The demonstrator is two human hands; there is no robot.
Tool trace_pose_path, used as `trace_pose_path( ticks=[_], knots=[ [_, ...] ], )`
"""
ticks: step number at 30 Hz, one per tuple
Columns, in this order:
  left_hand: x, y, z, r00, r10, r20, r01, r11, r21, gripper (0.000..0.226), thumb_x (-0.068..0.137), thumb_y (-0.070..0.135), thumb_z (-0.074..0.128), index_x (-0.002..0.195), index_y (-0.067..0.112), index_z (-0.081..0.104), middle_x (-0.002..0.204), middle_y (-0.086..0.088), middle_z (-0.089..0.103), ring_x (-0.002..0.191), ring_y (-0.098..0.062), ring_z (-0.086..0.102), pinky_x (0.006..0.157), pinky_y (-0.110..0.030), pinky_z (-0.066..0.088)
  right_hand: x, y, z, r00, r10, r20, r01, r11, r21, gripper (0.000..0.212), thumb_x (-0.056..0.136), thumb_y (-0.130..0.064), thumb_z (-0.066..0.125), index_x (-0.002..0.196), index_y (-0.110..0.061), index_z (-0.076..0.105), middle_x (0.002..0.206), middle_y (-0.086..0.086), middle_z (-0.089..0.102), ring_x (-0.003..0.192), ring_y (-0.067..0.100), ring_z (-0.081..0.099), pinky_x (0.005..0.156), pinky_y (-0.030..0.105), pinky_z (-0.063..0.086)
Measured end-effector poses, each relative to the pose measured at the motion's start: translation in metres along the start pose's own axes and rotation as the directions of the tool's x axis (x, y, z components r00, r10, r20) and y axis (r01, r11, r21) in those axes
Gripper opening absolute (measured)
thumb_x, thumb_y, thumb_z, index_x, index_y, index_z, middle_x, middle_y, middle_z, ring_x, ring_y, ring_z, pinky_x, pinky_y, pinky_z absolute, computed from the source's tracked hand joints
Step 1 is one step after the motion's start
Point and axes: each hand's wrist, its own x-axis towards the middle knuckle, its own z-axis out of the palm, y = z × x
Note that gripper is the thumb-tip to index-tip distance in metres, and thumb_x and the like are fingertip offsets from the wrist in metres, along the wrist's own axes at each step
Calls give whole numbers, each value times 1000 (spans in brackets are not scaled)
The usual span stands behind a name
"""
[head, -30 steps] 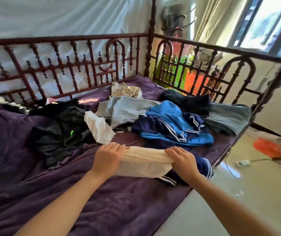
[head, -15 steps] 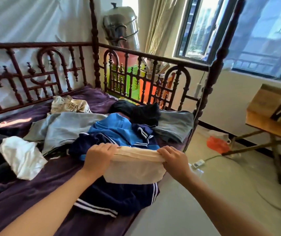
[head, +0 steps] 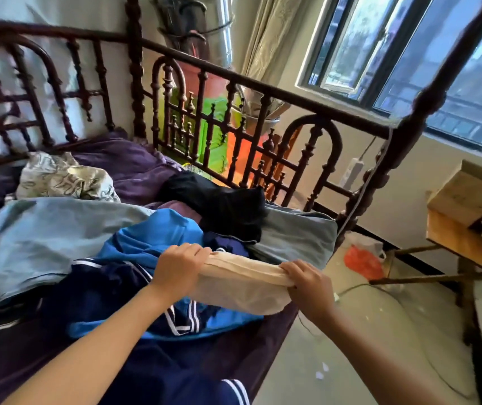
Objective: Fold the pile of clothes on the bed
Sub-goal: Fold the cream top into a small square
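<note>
Left hand (head: 179,268) and right hand (head: 309,290) each grasp one end of the cream garment (head: 242,283), fingers curled over its bunched upper edge; it is stretched between them and its lower part sags. The bed's open side edge runs just beneath the right hand, which is over bare floor (head: 350,346); to that hand's right the floor is open up to a wooden table (head: 467,244) carrying a cardboard box (head: 464,194). Beyond the right hand a corner bedpost (head: 394,147) and the turned wooden railing (head: 263,92) close off the far end of the bed. Directly under and left of the left hand lies a blue and navy jacket (head: 146,249), unfolded. Further left is a loose grey-blue garment (head: 38,229). Beyond both hands a black garment (head: 219,206) rests partly on a folded grey garment (head: 295,238). A patterned cloth (head: 61,178) lies crumpled far beyond the left hand. All of these rest on a purple blanket (head: 134,165). An orange bag (head: 362,263) and a trailing cable lie on the floor past the right hand. A window (head: 409,54) stands above the railing.
</note>
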Motion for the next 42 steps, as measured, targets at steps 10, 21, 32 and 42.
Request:
trace_pose_path(
  ticks=[10,21,32,42],
  knots=[
    [77,-30,55,905,-149,397,301,886,-353,57,54,59,28,108,41,28,97,2,68,92,-23,61,70,-27,38,91,95,51,886,105,452,-255,924,285,24,74,-7,72,95,-15,65,82,-9,61,76,19,62,68,33,50],
    [223,-57,135,797,-412,443,502,858,-105,51,64,45,41,106,21,58,97,-5,67,95,-29,61,71,-32,40,238,206,139,897,46,440,-215,914,344,29,82,-12,62,110,-20,63,99,1,67,95,23,61,78,35,47],
    [246,-88,267,682,-388,620,302,921,245,57,78,18,57,133,25,43,133,-3,48,122,-26,43,94,-37,37,226,257,270,762,-283,582,169,955,244,66,43,-44,87,103,-27,65,89,-4,69,77,19,66,62,23,51],
    [206,-100,303,495,-468,732,316,882,350,50,92,29,42,140,21,32,146,-6,31,132,-25,29,103,-37,30,220,237,330,591,-173,788,129,984,120,55,96,-50,38,145,-26,31,153,9,23,141,26,20,110,40,22]
  ],
)
